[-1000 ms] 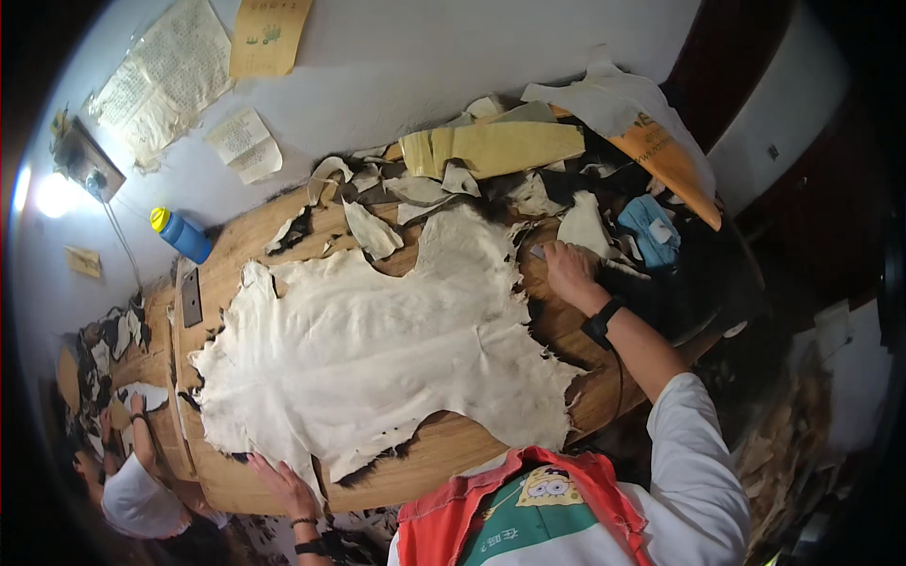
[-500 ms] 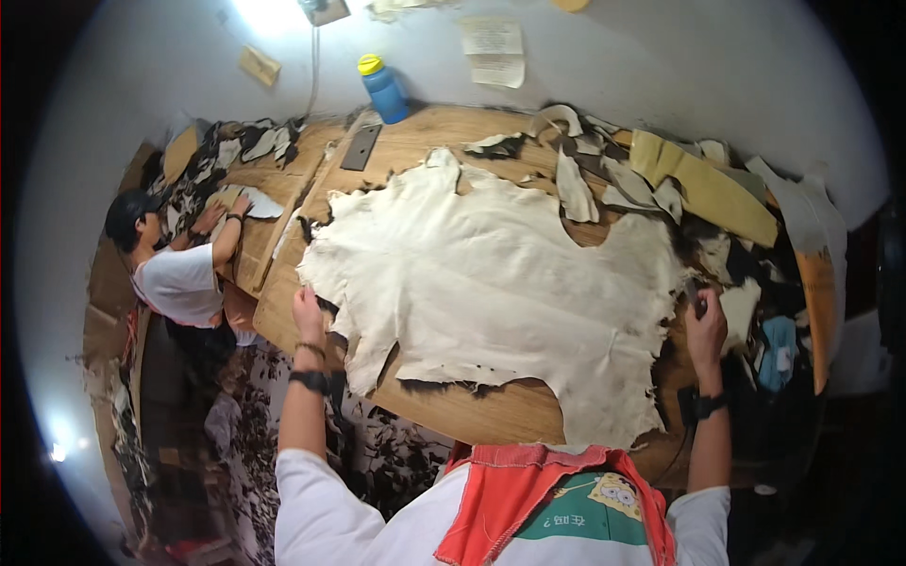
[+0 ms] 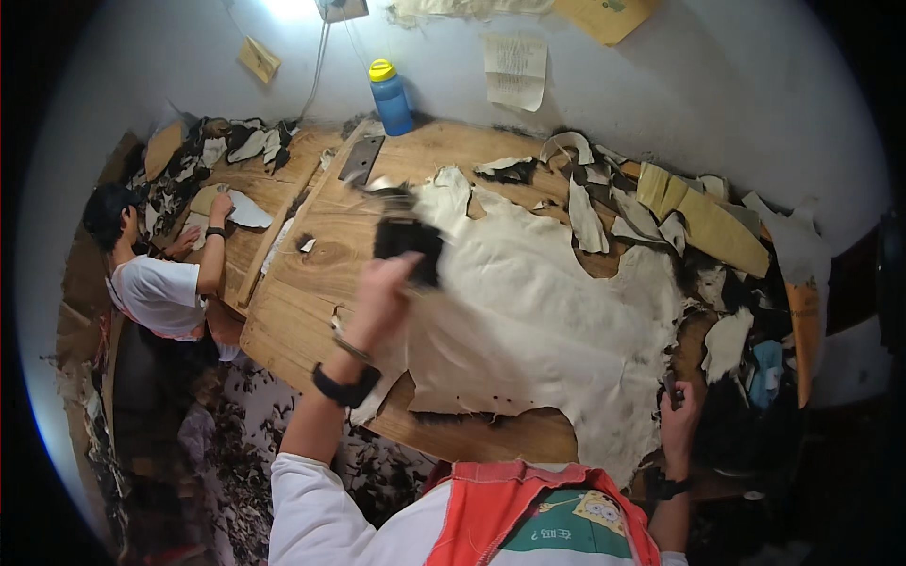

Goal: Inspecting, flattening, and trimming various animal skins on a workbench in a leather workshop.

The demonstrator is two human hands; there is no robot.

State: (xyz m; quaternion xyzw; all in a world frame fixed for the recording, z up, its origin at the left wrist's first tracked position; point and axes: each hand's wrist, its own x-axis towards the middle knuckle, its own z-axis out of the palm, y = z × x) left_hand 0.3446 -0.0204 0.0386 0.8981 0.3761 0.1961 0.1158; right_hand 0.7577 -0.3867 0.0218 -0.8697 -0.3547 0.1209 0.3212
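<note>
A large cream-white hide point(image 3: 557, 302) with ragged edges lies across the wooden table point(image 3: 321, 283). My left hand point(image 3: 383, 294) is closed on its left end, which is lifted and turned over so that black fur point(image 3: 408, 247) shows; this part is smeared by motion. Beside the hide's lower right edge, my right hand point(image 3: 678, 420) is closed around a small dark flat tool point(image 3: 669, 385), whose exact kind I cannot make out.
Hide scraps point(image 3: 587, 217) and a yellowish pattern sheet point(image 3: 703, 222) lie along the back right. A blue bottle point(image 3: 392, 104) with a yellow lid and a dark metal plate point(image 3: 362, 160) stand near the wall. At left, a co-worker point(image 3: 156, 283) handles a pale piece.
My left hand has pulled the hide's left end up and inward to the right, baring wood and fur. My right hand has moved down and slightly left, still with the tool.
</note>
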